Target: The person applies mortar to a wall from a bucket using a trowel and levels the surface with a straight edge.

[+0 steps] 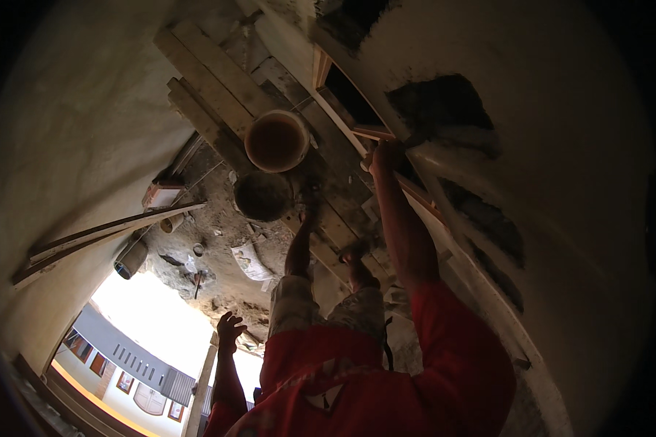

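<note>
My right arm reaches up to the wooden frame (375, 132) set in the wall at the right. At that frame my right hand (385, 156) is closed; a small pale end shows beside it, but what it grips is too dark to make out. Low on the left, my left hand (230, 329) hangs free in the air with its fingers apart and slightly bent, holding nothing. Ahead of my feet stands a round bucket (306, 138) with brownish contents. A dark, shallow round basin (264, 197) sits just nearer, beside the planks.
I stand on wooden planks (215, 69) above a littered dirt floor (215, 247). A crumpled sack (251, 261) lies below. Long boards (109, 237) lean at the left wall, near a cylindrical container (130, 259). Dark rough patches (444, 105) mark the right wall.
</note>
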The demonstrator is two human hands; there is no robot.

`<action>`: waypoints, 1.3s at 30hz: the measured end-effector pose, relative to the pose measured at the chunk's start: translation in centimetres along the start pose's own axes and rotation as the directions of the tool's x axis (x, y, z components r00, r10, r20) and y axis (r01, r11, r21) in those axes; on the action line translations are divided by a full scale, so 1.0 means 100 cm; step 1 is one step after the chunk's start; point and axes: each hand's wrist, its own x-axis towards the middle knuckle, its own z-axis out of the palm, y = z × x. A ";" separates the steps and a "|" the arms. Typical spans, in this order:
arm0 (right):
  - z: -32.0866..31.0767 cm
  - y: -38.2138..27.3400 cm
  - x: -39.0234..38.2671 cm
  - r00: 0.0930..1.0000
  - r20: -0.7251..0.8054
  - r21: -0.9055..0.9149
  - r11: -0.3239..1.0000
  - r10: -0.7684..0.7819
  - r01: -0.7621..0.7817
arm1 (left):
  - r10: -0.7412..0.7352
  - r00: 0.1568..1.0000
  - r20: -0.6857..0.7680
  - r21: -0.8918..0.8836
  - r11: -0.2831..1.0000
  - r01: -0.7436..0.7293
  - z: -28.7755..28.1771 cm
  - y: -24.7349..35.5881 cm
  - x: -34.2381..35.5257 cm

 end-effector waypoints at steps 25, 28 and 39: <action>0.035 0.014 0.029 0.990 0.081 -0.052 0.991 -0.118 0.123 | 0.175 0.977 0.121 0.271 0.941 -0.202 -0.013 0.036 0.015; 0.028 0.000 -0.008 0.999 0.001 0.137 0.990 -0.037 0.037 | 0.156 0.979 0.128 0.217 0.959 -0.181 -0.007 0.038 0.016; -0.055 -0.046 -0.062 0.950 -0.253 0.056 0.978 -0.181 0.201 | 0.025 0.997 0.072 0.097 0.995 -0.032 0.017 0.062 0.023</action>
